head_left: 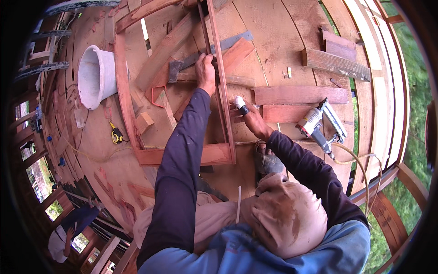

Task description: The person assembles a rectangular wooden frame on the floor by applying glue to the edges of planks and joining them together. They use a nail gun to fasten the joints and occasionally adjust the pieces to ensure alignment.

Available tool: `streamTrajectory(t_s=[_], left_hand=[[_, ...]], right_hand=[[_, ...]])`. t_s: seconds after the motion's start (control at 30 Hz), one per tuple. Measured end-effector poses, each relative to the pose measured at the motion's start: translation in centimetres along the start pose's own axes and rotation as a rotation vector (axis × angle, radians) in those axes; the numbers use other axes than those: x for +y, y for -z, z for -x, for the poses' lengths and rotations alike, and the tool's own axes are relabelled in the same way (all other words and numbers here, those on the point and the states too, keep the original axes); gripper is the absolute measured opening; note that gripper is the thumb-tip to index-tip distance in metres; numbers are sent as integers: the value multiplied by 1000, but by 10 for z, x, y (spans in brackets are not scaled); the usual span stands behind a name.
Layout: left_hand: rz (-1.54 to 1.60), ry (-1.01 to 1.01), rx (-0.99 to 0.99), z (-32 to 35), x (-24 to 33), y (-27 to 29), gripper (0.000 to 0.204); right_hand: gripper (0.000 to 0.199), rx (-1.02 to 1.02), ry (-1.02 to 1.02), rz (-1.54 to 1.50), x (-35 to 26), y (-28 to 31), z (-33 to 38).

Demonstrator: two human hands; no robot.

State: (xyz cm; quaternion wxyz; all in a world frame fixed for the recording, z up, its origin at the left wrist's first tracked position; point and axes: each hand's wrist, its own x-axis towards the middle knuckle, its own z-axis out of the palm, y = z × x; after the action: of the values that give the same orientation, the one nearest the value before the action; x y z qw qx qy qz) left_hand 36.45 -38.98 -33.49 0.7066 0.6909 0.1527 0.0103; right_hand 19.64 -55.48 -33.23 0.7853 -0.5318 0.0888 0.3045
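Observation:
A reddish wooden frame (123,86) lies across the floorboards in front of me. My left hand (206,75) is closed around a thin dark wood strip (204,28) inside the frame, beside its right rail (219,50). Just outside that rail, my right hand (252,118) has its fingers apart and stretched toward the wood; their tips are partly hard to make out. White wrapping covers its thumb, with a dark band below. A hammer-like tool with a dark head (174,71) and wooden handle lies under the frame, near a long grey metal piece (235,41).
A nail gun (311,122) with a yellowish hose (365,160) rests at right beside reddish boards (301,95). More timber (335,64) lies beyond. At left are a white bucket (109,73) and a yellow tape measure (117,135). Another person (68,233) is at lower left.

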Motion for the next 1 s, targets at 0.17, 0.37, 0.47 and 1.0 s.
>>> streamTrajectory(t_s=[0.17, 0.37, 0.47, 1.0], left_hand=[[-22, -12, -15, 9, 8, -15, 24], [-124, -87, -37, 7, 18, -16, 30], [-48, -17, -36, 1, 14, -6, 24], [17, 96, 57, 53, 9, -15, 43]], right_hand=[[52, 35, 36, 4, 1, 5, 9], [45, 18, 2, -10, 11, 6, 1], [51, -29, 160, 11, -5, -2, 10], [48, -7, 52, 57, 15, 8, -5]])
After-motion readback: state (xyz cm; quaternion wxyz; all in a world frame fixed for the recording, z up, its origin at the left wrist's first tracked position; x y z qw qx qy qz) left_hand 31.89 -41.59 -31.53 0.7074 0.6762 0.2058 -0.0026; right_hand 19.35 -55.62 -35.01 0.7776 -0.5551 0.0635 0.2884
